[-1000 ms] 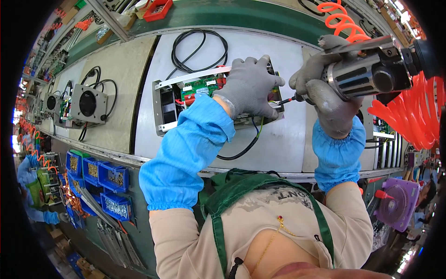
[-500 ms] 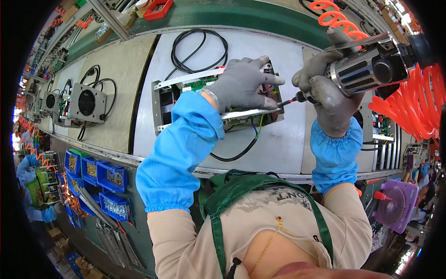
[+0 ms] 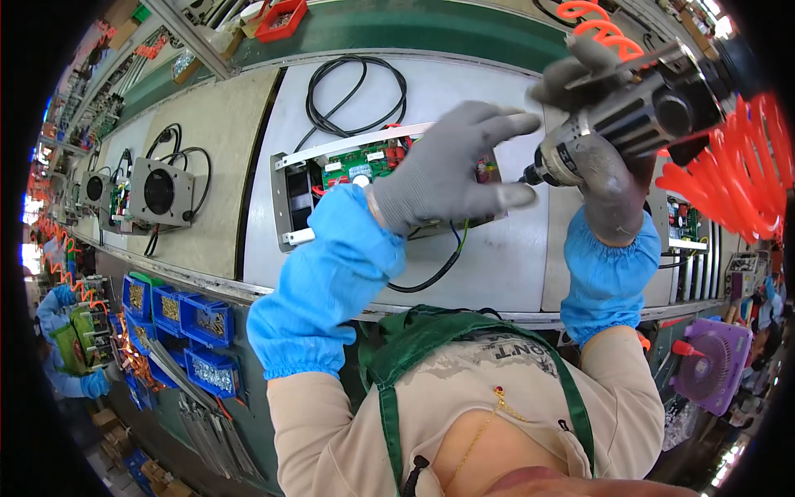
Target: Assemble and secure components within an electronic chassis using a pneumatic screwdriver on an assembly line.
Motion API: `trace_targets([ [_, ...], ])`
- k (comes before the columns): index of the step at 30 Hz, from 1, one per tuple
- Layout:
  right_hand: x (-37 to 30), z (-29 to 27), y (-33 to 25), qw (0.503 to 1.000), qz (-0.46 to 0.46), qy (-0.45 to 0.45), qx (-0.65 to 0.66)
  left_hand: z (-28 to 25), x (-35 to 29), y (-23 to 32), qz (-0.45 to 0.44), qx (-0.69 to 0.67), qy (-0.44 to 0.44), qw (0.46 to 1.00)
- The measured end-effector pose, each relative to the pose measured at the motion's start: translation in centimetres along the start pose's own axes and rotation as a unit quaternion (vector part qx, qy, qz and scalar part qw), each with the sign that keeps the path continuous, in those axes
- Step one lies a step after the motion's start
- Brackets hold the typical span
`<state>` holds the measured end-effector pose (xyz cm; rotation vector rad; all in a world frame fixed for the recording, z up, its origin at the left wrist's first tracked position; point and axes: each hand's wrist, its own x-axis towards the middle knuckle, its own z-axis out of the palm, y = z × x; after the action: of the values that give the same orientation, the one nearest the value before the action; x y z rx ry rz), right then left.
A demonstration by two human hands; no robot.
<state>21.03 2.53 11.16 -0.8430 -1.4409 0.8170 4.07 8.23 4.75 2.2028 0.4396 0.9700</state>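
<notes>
Chassis (image 3: 291, 195), open metal, is laid on a white pallet (image 3: 505, 248) on the desk; a green circuit board (image 3: 358, 162) is seen inside, and a black cable (image 3: 352, 87) is coiled behind it. Left hand (image 3: 447, 170), grey-gloved, is held over the chassis's right half with fingers (image 3: 505, 124) spread and extended, nothing pinched; whether it touches the chassis cannot be told. Right hand (image 3: 600, 170), also gloved, is wrapped tight around a pneumatic screwdriver (image 3: 638, 112), whose tip is aimed at the chassis's right end. An orange coiled hose (image 3: 729, 190) is trailed from the tool. Fan units (image 3: 161, 190) are set on the next pallet at left; blue bins (image 3: 199, 319) of screws are hung along the desk's front edge.
</notes>
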Motion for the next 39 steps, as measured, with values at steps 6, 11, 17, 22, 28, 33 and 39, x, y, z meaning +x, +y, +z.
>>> trace_targets([
  [6,0.1,-2.4,-1.0,0.95,-0.229,0.132,-0.164,1.0,1.9,2.7,-0.046,-0.097,0.017,0.994],
  [11,-0.5,-3.0,-3.6,0.979,-0.093,0.108,-0.147,0.7,1.1,2.6,-0.094,-0.011,-0.003,0.996],
  [17,0.5,-2.8,-2.4,0.944,-0.253,0.089,-0.191,0.0,2.0,4.0,-0.166,-0.034,-0.045,0.985],
  [22,1.4,-0.3,-1.0,0.997,0.007,-0.066,0.047,0.8,1.3,2.8,-0.066,0.015,-0.016,0.998],
  [28,2.2,-0.4,-0.1,0.986,-0.105,-0.089,0.091,0.7,1.3,3.4,-0.095,0.003,-0.026,0.995],
  [33,0.3,-2.4,-2.3,0.914,-0.331,0.111,-0.206,1.2,1.5,3.3,-0.057,-0.037,0.008,0.998],
  [39,0.5,-2.2,-2.8,0.947,-0.243,0.174,-0.12,0.4,2.0,4.5,-0.153,-0.05,-0.045,0.986],
])
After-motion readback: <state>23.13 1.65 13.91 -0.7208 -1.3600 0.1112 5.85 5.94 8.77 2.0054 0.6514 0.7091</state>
